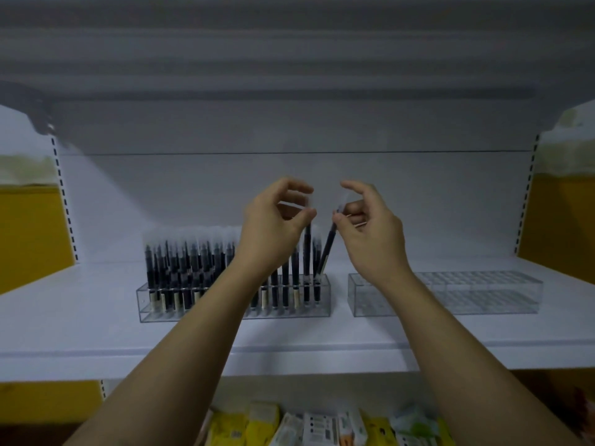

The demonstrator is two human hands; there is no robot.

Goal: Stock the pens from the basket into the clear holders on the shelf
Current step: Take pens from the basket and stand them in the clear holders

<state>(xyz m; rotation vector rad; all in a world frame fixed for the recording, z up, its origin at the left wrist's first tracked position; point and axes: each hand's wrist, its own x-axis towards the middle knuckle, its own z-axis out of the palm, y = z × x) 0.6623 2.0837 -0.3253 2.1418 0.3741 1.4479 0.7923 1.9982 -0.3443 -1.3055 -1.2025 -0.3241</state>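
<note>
A clear holder (pixel 235 312) stands on the white shelf (pixel 289 349), packed with several dark pens with frosted caps (pixel 180 262). My left hand (pixel 273 226) pinches the cap end of one upright pen (pixel 307 252) whose tip sits in the holder's right end. My right hand (pixel 370 233) pinches a second, tilted pen (pixel 327 249) near its cap, its tip at the holder's rightmost slots. A second clear holder (pixel 483 294) to the right holds no pens. The basket is out of view.
The shelf's white back panel (pixel 289 175) rises behind the holders, and another shelf overhangs above. Slotted uprights (pixel 66 201) flank both sides. Packaged goods in yellow and white (pixel 322 426) lie on the level below.
</note>
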